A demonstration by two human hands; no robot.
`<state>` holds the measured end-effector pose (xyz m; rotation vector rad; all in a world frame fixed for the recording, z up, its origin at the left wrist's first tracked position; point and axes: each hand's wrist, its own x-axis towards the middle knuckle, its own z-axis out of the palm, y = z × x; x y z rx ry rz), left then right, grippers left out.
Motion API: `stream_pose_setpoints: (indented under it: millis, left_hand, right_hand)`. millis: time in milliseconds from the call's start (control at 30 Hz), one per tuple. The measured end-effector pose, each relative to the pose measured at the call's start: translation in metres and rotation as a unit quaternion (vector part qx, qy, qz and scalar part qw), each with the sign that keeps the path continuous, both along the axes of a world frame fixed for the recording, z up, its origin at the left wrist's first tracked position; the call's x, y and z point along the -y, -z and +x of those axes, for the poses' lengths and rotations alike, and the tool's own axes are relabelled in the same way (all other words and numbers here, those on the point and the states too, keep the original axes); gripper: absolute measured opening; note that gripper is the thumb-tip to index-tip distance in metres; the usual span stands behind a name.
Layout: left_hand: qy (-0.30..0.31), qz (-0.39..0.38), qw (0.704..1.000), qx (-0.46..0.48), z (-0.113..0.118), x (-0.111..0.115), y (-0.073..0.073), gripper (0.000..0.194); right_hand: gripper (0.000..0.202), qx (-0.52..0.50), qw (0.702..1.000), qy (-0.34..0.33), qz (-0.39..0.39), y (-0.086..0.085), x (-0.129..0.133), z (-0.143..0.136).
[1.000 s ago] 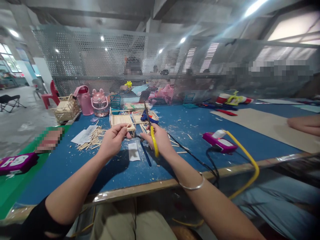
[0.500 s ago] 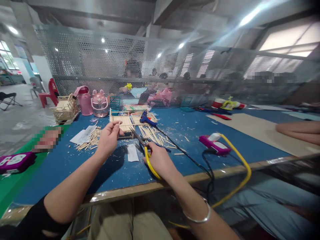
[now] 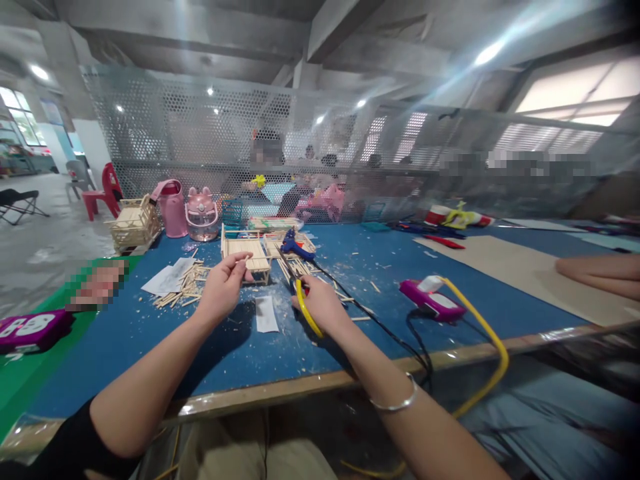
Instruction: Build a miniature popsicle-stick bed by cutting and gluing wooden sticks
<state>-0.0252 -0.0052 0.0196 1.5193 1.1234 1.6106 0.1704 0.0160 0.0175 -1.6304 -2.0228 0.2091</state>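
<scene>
My left hand (image 3: 223,287) is closed, thumb and fingertips pinching a thin wooden stick (image 3: 247,260) that is mostly hidden by the fingers. Just behind it stands a small stick-built frame (image 3: 257,267) with a slatted surface. My right hand (image 3: 323,307) is wrapped around yellow-handled scissors (image 3: 309,313), whose dark blades point forward and to the left, apart from the left hand. A blue glue gun (image 3: 299,248) rests past the blade tips on another stick-built piece. Loose sticks (image 3: 187,283) lie in a pile left of my left hand, and several more lie behind the scissors.
A white paper slip (image 3: 266,315) lies between my hands. The glue gun's black cord (image 3: 367,310) crosses the blue table (image 3: 230,370) toward a purple power strip (image 3: 433,303) with a yellow cable. Pink bottles (image 3: 201,217) stand at the back left. Another person's arm (image 3: 600,273) rests at right.
My right hand has drawn the scissors right, away from the stick in my left hand. The left hand keeps its pinch. The whole view has shifted slightly.
</scene>
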Motion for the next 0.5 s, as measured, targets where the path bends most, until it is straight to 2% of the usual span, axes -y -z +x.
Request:
stream_pose_setpoints:
  millis: [67, 133, 233, 333, 500]
  left_hand:
    - [0.017, -0.003, 1.0, 0.013, 0.001, 0.0, -0.001, 0.033]
    - [0.033, -0.01, 0.999, 0.034, 0.003, 0.002, -0.003, 0.036]
    - [0.062, -0.027, 0.996, 0.065, 0.006, 0.006, -0.008, 0.042]
    - [0.083, -0.042, 0.993, 0.078, 0.009, 0.009, -0.011, 0.045]
    - [0.062, -0.028, 0.996, 0.049, 0.009, 0.01, -0.009, 0.039]
  right_hand:
    - [0.019, -0.015, 0.999, -0.041, 0.021, -0.014, -0.01, 0.0]
    - [0.021, -0.064, 0.991, -0.087, 0.078, -0.029, -0.02, -0.001]
    - [0.022, -0.174, 0.961, -0.156, 0.148, -0.038, -0.029, -0.008]
    - [0.022, -0.241, 0.94, -0.188, 0.151, -0.028, -0.029, -0.015]
    - [0.027, -0.2, 0.944, -0.24, 0.102, -0.008, -0.013, -0.021]
